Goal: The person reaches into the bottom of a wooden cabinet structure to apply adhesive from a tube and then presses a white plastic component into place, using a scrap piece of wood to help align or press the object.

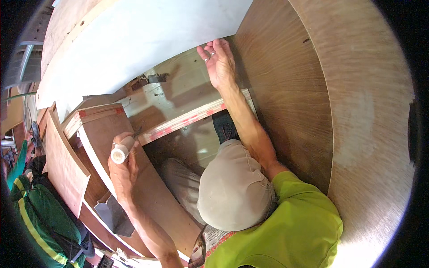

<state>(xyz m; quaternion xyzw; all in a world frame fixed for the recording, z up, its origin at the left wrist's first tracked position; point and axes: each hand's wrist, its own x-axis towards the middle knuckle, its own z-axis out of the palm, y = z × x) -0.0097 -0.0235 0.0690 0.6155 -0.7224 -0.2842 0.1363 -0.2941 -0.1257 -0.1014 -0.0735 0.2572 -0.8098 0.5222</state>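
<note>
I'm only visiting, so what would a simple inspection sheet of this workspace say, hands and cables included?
Surface: wood-grained panel at the right; plywood strip with red marks crosses the middle.
Job's things: large white sheet above; white cylindrical object, its exact kind unclear.
Clutter: dark scraps beneath the sheet; bent grey piece at lower left.
Grippers: bare hands; left hand closed around the cylinder, right hand at the sheet's lower edge, grip unclear.
Cables: a thin green line at far left, possibly a cord.
Surroundings: dark green fabric with a yellow stripe, lower left.

Red lettering point(222, 239), lime-green shirt point(286, 228), words illegible
</note>
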